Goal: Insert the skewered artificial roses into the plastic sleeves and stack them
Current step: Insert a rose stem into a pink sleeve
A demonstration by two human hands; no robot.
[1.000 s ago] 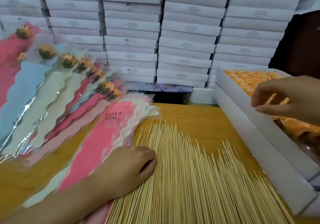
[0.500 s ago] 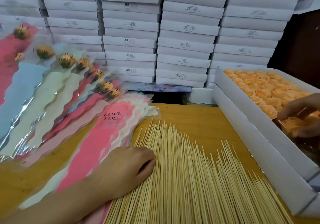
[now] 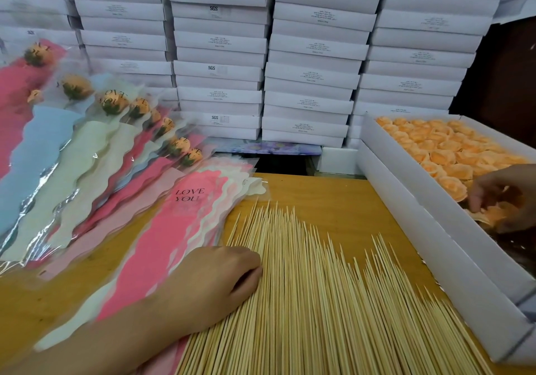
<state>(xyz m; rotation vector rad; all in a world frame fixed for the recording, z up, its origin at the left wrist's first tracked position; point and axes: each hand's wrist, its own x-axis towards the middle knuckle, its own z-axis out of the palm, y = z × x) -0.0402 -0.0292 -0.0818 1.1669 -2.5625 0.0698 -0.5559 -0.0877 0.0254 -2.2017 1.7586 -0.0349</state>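
Note:
A wide pile of bamboo skewers [image 3: 319,287] lies on the wooden table [image 3: 333,197]. My left hand [image 3: 214,281] rests knuckles up on the pile's left edge with its fingers curled under; whether they pinch a skewer is hidden. Beside it lies a stack of empty sleeves [image 3: 179,229], the top one pink and printed "LOVE YOU". Filled sleeves [image 3: 87,154] with orange roses [image 3: 113,102] are fanned out at the left. My right hand [image 3: 504,197] is inside the white box [image 3: 420,200] of orange rose heads [image 3: 435,145], fingers curled round one rose [image 3: 493,215].
A wall of stacked white cartons [image 3: 313,55] closes off the back of the table. The long rose box runs along the right edge. A dark gap [image 3: 284,163] opens behind the table under the cartons.
My right hand has dropped from above the box down among the roses and closed its fingers round one. My left hand has stayed on the skewers.

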